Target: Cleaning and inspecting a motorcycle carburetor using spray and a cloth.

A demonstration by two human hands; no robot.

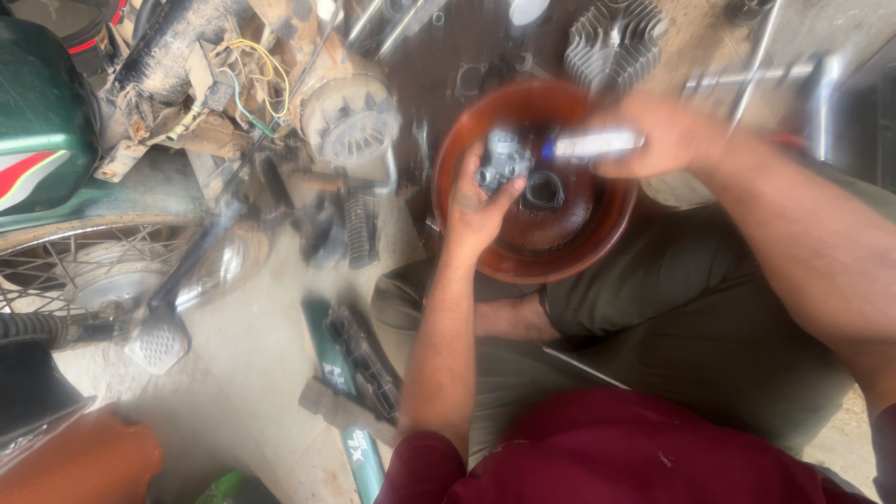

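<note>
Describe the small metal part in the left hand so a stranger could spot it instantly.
Find the round red-brown basin above the person's knees. Over its left half, the left hand holds a small grey metal part. Unlike the dark ring lying beside it, it is lumpy, pale and off the basin floor.

A person seated on a workshop floor holds a small grey metal engine part [502, 161] in the left hand [478, 201] over a round reddish-brown basin [597, 238]. The right hand [665, 138], blurred, grips a slim white-and-blue tool [595, 144] pointed toward the part. A dark ring-shaped piece [544, 189] lies inside the basin. Around the basin, a finned grey cylinder [613, 39] and a round finned cover [347, 117] with loose wires rest on the floor, beside a green motorcycle [42, 121] with its spoked wheel [93, 266].
</note>
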